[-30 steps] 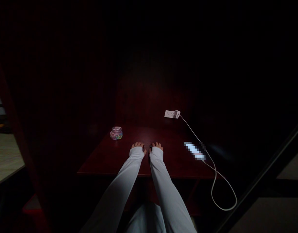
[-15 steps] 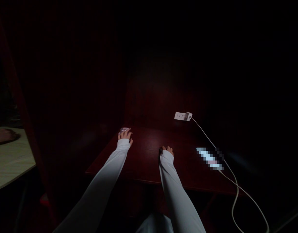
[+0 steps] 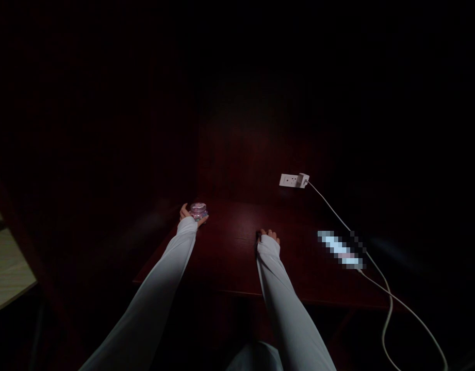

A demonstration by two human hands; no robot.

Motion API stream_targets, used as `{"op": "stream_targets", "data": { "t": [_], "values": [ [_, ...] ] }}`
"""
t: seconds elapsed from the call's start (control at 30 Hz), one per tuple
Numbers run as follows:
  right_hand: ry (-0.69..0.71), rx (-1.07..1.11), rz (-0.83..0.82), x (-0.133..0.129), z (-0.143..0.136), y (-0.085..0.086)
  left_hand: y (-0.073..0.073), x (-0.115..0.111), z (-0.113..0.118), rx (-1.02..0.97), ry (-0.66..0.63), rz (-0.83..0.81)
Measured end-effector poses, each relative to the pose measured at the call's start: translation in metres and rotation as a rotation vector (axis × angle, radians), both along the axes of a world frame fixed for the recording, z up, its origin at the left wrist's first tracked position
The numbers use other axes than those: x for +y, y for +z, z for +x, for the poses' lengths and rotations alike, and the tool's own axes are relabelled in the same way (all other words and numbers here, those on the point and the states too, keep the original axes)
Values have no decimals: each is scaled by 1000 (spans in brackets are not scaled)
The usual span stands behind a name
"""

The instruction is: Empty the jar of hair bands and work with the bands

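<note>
Near the back left of the dark red desk [image 3: 229, 257] stands a small clear round jar [image 3: 199, 208] with a pinkish top and coloured contents. My left hand [image 3: 191, 214] is wrapped around its near side, fingers at the left and thumb at the right. To the right, my right hand [image 3: 268, 236] rests low over the desk with its fingers curled. Something dark shows at its left edge, too dim to make out. Long white sleeves cover both wrists.
A white charger [image 3: 302, 180] sits in the wall socket [image 3: 288, 180]. Its white cable [image 3: 388, 288] hangs past the desk's right side, by a pixelated bright object [image 3: 340, 250]. Dark panels enclose the desk; a pale tabletop [image 3: 9, 263] lies beyond the left one.
My left hand has shifted from over the jar to its near left side, with the jar now visible between fingers and thumb. My right hand has hardly moved. The view has turned slightly.
</note>
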State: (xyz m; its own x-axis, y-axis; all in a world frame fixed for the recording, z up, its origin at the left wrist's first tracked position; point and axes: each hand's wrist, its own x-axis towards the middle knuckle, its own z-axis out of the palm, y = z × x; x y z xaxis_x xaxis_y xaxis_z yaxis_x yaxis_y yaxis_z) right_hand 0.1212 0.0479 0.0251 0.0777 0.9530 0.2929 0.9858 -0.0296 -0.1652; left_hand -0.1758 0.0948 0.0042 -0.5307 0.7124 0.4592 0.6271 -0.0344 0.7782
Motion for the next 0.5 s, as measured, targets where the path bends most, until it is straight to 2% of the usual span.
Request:
{"op": "stream_targets", "data": {
  "t": [0.1,0.27,0.37,0.5],
  "values": [
    [3,3,10,2,0,-4,-2,5,-5,-63,-58,-73],
    [28,1,10,-1,-1,0,-4,5,-1,-66,-38,-153],
    [67,-6,12,-3,-5,5,-5,1,13,-58,-104,-144],
    [154,28,48,-4,-16,5,-8,-3,48,-84,-217,-98]
  ]
}}
